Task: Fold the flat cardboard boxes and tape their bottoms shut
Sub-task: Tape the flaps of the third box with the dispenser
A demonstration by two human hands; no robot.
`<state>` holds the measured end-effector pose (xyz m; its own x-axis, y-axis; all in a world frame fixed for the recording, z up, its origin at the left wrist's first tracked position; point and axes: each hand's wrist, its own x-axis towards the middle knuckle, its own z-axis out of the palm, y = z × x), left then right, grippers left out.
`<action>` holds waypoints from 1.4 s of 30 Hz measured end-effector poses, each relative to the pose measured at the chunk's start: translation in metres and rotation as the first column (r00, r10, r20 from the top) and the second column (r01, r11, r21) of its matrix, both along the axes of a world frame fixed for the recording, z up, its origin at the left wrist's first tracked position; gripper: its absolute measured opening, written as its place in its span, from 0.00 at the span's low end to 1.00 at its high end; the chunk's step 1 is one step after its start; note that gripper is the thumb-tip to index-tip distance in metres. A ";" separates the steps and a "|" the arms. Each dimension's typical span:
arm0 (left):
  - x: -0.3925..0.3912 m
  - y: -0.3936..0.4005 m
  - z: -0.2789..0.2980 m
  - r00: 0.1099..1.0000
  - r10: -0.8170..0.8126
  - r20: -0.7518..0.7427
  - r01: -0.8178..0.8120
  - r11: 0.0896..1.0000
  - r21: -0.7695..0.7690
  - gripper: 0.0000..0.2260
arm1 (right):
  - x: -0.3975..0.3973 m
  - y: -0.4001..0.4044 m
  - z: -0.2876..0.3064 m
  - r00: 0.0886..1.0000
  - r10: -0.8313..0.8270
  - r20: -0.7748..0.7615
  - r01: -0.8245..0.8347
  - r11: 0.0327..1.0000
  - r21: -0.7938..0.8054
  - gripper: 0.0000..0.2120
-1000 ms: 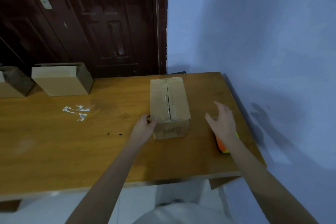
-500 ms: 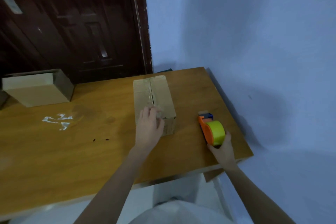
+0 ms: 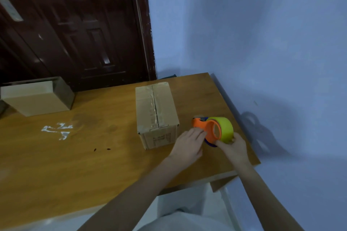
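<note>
Right hand: your right hand (image 3: 233, 149) grips the tape dispenser (image 3: 214, 130) from its near side.
Left hand: your left hand (image 3: 188, 145) reaches its straight fingers to the dispenser's orange frame.
Box: the cardboard box (image 3: 156, 113), seam taped, stands just left of both hands on the table (image 3: 75, 165).
Far left: a second box (image 3: 36, 95).

My wooden table (image 3: 105, 165) carries a taped cardboard box (image 3: 157, 116) near its right end, an open box (image 3: 35, 97) far left, white smears (image 3: 58, 130) between them.
</note>
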<state>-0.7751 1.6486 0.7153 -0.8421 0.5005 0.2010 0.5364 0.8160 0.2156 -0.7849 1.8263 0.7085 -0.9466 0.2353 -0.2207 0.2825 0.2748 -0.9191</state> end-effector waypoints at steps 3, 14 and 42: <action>-0.014 0.014 0.004 0.994 -0.077 -0.083 0.073 0.996 -0.048 0.24 | 0.004 -0.007 0.026 1.000 -0.010 -0.025 0.008 0.998 -0.069 0.13; -0.044 0.005 0.068 0.920 -0.095 0.380 -0.140 0.826 0.546 0.08 | 0.012 -0.004 0.068 0.959 0.122 -0.256 -0.181 0.959 -0.219 0.43; -0.010 -0.090 0.094 0.495 -0.038 0.868 -0.848 0.198 0.492 0.19 | -0.023 -0.095 0.089 0.769 0.044 -0.637 -0.238 0.946 -0.222 0.17</action>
<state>-0.7850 1.5586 0.8094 -0.8793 -0.0662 -0.4716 -0.4673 -0.0702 0.8813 -0.8082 1.7308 0.7977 -0.9150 0.1101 0.3882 -0.3930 -0.0243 -0.9192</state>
